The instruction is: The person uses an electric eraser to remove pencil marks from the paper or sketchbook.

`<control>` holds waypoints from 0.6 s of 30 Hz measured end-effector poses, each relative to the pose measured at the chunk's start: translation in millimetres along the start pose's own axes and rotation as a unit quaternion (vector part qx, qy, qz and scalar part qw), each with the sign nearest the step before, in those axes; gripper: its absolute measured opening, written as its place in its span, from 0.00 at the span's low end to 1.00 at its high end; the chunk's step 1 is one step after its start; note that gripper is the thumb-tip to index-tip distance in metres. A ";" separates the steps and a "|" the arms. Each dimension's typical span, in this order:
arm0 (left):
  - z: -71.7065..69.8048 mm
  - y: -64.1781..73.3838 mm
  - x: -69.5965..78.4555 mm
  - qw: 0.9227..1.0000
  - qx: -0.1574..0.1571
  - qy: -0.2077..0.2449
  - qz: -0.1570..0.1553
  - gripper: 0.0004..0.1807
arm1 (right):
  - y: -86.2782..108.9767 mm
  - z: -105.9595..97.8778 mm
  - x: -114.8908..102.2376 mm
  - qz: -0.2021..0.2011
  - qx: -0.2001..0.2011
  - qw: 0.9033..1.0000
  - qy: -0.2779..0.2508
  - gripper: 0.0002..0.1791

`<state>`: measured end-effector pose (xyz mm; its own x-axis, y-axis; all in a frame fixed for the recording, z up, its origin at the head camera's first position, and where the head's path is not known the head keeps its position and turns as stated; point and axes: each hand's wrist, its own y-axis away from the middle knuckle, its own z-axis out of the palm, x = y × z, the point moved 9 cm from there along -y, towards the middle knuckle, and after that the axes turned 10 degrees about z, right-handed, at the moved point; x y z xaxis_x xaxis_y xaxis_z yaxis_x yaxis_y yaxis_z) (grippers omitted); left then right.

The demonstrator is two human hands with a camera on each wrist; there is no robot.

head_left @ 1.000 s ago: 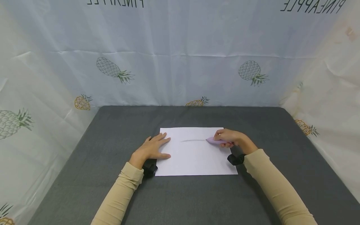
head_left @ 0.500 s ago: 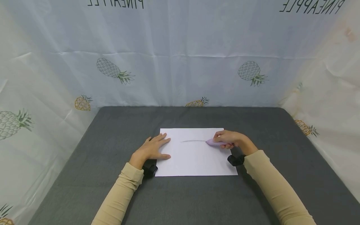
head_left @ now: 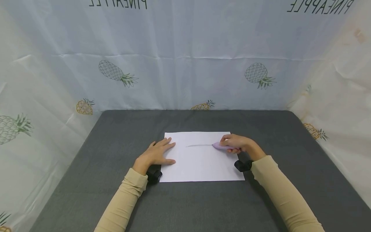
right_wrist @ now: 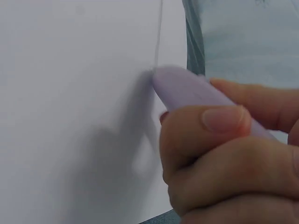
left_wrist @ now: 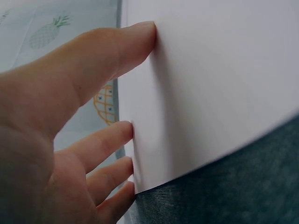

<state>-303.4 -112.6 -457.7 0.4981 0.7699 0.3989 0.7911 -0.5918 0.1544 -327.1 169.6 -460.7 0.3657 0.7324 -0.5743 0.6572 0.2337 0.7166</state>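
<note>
A white sheet of paper (head_left: 200,167) lies on the dark table, with a thin grey line (head_left: 198,145) across its upper part that looks like a slit. My left hand (head_left: 155,153) rests spread over the sheet's left edge; in the left wrist view its thumb (left_wrist: 135,39) and fingertips touch the paper. Gripped in my right hand (head_left: 239,142) is a smooth lilac utility knife (head_left: 220,146), tilted low, its nose at the line's right end. In the right wrist view the knife (right_wrist: 187,88) meets the line; its blade is too small to make out.
The dark grey cloth-covered table (head_left: 185,206) extends around the paper. Behind and at both sides hang pale curtains (head_left: 185,80) printed with pineapples. Black wrist cameras (head_left: 242,165) sit below both wrists, close to the paper's edges.
The hands, utility knife and line look almost the same throughout. Only a slight shift of the head view is visible.
</note>
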 end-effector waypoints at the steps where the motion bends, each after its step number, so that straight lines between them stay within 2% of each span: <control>1: 0.0 -0.2 0.0 1.000 0.000 0.000 0.001 0.44 | -0.2 -0.4 -0.4 -0.003 0.003 1.000 -0.001 0.16; 7: 0.2 -0.2 -0.5 1.000 -0.001 0.003 0.000 0.44 | -0.6 1.1 0.2 0.002 0.000 1.000 0.002 0.16; 13: 0.8 0.2 -1.3 1.000 0.001 0.004 0.000 0.44 | -2.7 -0.5 -0.5 -0.005 0.014 1.000 -0.004 0.15; 18: 1.9 0.2 -2.0 1.000 0.001 0.007 0.001 0.45 | -2.6 2.5 1.1 0.003 0.000 1.000 0.009 0.16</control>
<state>-303.6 -113.8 -460.1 0.4942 0.7660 0.4111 0.7916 -0.5920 0.1514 -326.7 168.2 -464.1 0.3584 0.7450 -0.5626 0.6547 0.2290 0.7203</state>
